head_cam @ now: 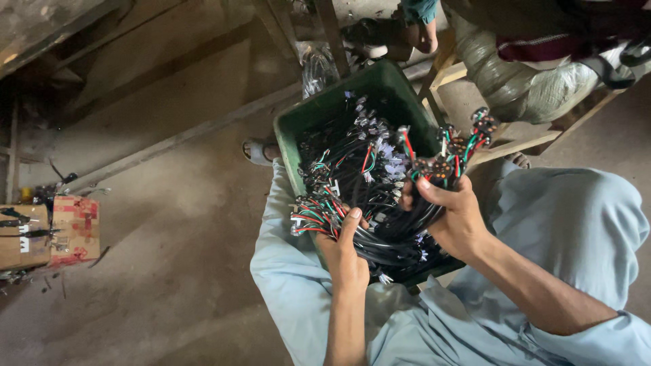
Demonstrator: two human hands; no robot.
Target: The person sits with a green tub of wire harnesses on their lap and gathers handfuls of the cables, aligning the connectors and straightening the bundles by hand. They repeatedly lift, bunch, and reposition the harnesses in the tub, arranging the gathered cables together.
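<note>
A person in pale blue clothes sits with a green plastic crate resting on the lap at the centre of the frame, heaped with black cables that end in red, green and white wire tails. The left hand, just below centre, is curled shut around a bundle of those cables, with the thumb pointing up and a fan of red and green wire ends sticking out to its left. The right hand, a little right of centre, is closed around the other side of the same dark looped bundle, and directly above its fingers, toward the upper right, rises a string of small round black modules linked by short coloured wires. Both hands hold their cables over the near end of the crate, touching the heap. At the left edge of the frame a worn cardboard box sits on the dusty floor with dark tools lying on and around it. At the top right a wooden stool carries a wrapped sack.
</note>
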